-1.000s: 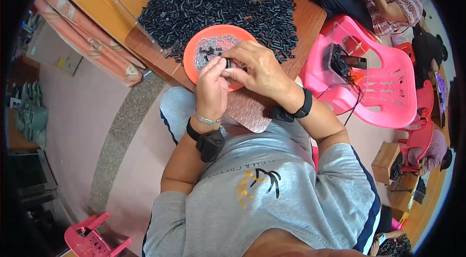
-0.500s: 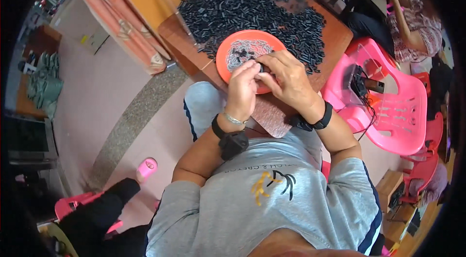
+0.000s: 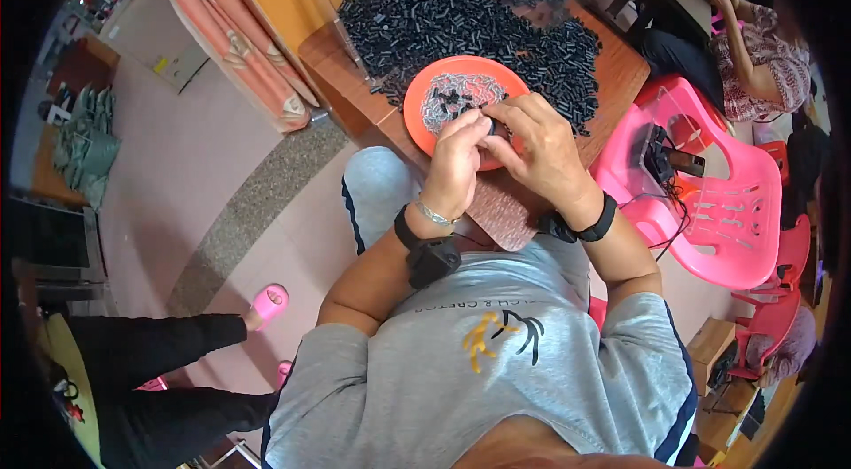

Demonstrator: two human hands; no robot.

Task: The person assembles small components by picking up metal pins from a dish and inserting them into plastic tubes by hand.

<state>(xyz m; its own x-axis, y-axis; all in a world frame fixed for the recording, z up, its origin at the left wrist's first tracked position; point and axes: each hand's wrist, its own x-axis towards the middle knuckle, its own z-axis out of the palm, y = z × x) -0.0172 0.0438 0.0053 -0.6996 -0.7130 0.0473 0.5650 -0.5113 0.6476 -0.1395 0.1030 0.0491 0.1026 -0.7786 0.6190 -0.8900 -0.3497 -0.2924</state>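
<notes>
Over a wooden table [image 3: 628, 70] heaped with black pieces [image 3: 465, 12], gripping a half-hidden dark part [image 3: 500, 127] between left hand [image 3: 453, 166] and right hand [image 3: 548, 148], above an orange plate [image 3: 417, 110].

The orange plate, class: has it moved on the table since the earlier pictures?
No; against the wooden table, the orange plate keeps its place; only the whole view has shifted.

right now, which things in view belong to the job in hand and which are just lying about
Seem part of it:
- dark item in the right grip
- orange plate
- clear pieces on it
- heap of black pieces
- wooden table

Seem just about:
- pink chair
- dark device above its seat
- patterned curtain
</notes>
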